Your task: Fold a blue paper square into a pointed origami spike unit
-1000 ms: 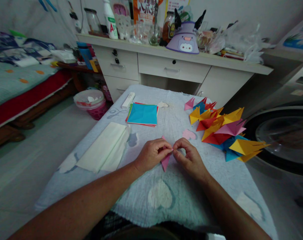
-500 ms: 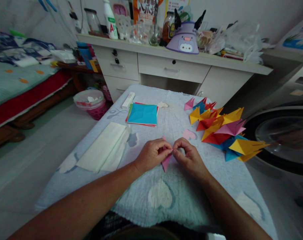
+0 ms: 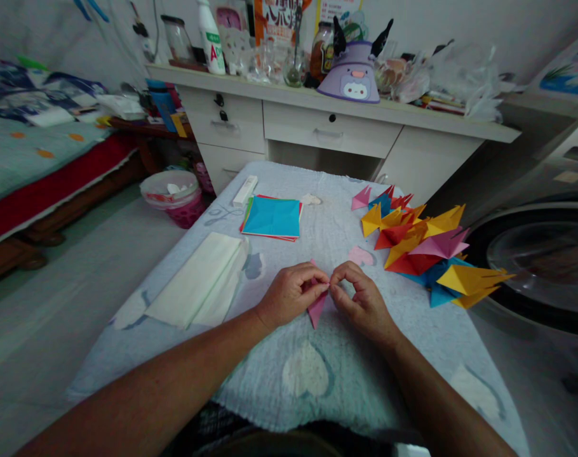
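Observation:
Between my hands is a folded pink paper (image 3: 317, 310), its pointed end toward me and much of it hidden under my fingers. My left hand (image 3: 291, 292) is closed on it, thumb and fingers pinching near the right tip. My right hand (image 3: 360, 298) pinches the same tip from the other side, fingertips touching or almost touching the left ones. To the right lies a cluster of folded paper cranes (image 3: 413, 241) in yellow, red, blue and pink. A stack of square coloured paper (image 3: 272, 216), blue on top, rests beyond my left hand.
A pale folded cloth or tissue (image 3: 198, 279) lies left on the cloth-covered table (image 3: 312, 374). Near the stack is a small white box-like object (image 3: 245, 192). A white desk (image 3: 327, 130) with jars and a purple visor (image 3: 350, 73) stands behind; a washing machine (image 3: 546, 254) is at right.
Almost nothing differs. Both hands stay in place on the pink paper, with only a very slight shift of the fingertips at its tip.

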{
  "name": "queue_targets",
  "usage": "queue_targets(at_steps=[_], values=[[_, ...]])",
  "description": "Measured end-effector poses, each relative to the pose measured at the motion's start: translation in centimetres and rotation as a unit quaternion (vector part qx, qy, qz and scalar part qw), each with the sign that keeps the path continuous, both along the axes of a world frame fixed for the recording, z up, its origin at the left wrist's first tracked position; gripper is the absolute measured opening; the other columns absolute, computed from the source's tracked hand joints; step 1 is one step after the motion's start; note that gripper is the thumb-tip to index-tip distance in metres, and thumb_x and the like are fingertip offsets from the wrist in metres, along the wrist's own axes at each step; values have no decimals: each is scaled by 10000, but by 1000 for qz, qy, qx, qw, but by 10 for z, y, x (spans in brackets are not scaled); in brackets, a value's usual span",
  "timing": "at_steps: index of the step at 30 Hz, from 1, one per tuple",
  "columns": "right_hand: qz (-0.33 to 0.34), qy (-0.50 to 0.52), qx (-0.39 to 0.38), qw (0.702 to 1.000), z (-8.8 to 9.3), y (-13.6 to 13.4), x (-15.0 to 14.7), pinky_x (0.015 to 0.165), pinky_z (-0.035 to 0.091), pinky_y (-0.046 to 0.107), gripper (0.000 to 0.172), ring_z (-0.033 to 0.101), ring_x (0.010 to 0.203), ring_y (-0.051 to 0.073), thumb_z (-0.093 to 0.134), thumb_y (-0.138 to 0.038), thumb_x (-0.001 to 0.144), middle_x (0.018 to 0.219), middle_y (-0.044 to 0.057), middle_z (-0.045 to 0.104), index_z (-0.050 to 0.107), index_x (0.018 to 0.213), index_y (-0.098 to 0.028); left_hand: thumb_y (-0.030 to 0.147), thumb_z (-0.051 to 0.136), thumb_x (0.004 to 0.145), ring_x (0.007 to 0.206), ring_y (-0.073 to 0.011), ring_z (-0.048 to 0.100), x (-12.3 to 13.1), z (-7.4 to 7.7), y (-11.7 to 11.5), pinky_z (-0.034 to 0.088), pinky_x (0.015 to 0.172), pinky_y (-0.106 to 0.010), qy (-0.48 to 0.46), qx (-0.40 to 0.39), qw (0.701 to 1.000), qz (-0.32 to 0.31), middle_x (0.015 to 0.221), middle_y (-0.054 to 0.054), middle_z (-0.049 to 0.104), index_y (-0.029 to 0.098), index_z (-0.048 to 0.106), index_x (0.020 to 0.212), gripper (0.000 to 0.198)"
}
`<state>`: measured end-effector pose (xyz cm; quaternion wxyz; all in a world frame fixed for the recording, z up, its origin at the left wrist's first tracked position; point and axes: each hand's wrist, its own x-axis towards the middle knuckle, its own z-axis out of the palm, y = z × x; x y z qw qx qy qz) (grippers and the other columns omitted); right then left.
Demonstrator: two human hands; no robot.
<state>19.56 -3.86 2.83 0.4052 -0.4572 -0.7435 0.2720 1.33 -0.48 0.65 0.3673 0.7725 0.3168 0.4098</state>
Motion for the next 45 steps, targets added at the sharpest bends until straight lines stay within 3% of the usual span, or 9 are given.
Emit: queue_targets(at_steps=[18,24,45], values=[[4,-84,85,993,-2,0,0,778,407,372,67,518,840,210,555,-174,876,837,33,584,532,843,-228,104,611,822,645,-92,530,0,7,-2,392,591,-198,4,-3,1000,-1,745,7,606,162,649,796,74],[2,-72,68,995,-5,1,2,770,416,366,82,527,827,207,550,-167,866,820,30,576,535,812,-227,135,607,845,643,-90,532,-1,4,-2,404,596,-199,6,-6,1000,-7,787,-4,617,172,665,864,72],[6,-52,67,996,-4,1,-1,777,421,356,108,536,841,200,570,-121,857,832,25,587,559,853,-228,122,586,838,690,-107,533,-1,7,-3,397,630,-217,14,-20,1000,-6,778,11,589,171,607,827,55]])
